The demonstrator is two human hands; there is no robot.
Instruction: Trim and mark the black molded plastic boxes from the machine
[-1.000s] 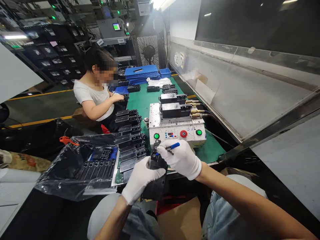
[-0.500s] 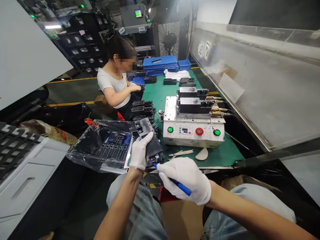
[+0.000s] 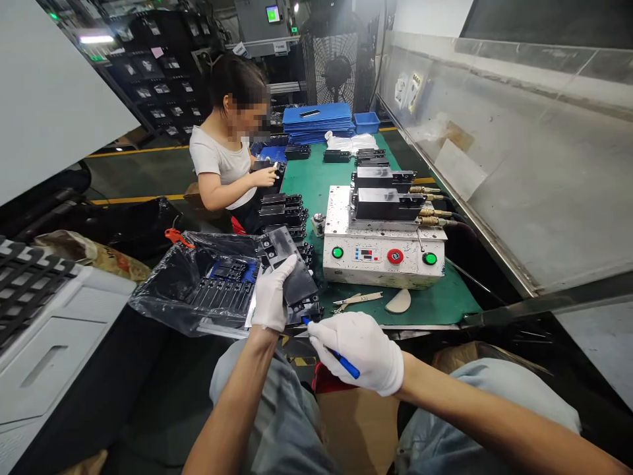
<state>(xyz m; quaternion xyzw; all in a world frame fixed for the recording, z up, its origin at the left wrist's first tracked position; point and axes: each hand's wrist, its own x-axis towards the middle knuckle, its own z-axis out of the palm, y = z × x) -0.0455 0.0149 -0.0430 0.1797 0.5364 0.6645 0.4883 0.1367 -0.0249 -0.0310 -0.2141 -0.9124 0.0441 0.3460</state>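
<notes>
My gloved left hand [image 3: 271, 293] is closed round a black plastic housing [image 3: 294, 267], held tilted over the table's near edge with the thumb on its flat face. In my gloved right hand [image 3: 361, 349] is a blue pen-like tool [image 3: 349, 365], its tip close to the lower end of the housing. Whether the tip touches is hard to tell. Several similar black housings [image 3: 283, 210] stand in a row just beyond. To the right, a white machine [image 3: 386, 257] with lit green buttons carries two black housings [image 3: 388, 203] on top.
A plastic-lined bin [image 3: 163, 284] with black parts stands on the left. Tweezers [image 3: 359, 299] and a pale half-round piece [image 3: 398, 301] lie on the green table [image 3: 435, 307]. Across from me sits a co-worker [image 3: 222, 145] handling a part. Blue sheets [image 3: 316, 122] are stacked at the back.
My right hand and the blue tool have shifted slightly left, and the tool's angle has changed a little. The co-worker's hand has moved slightly. The whole view has tilted a bit.
</notes>
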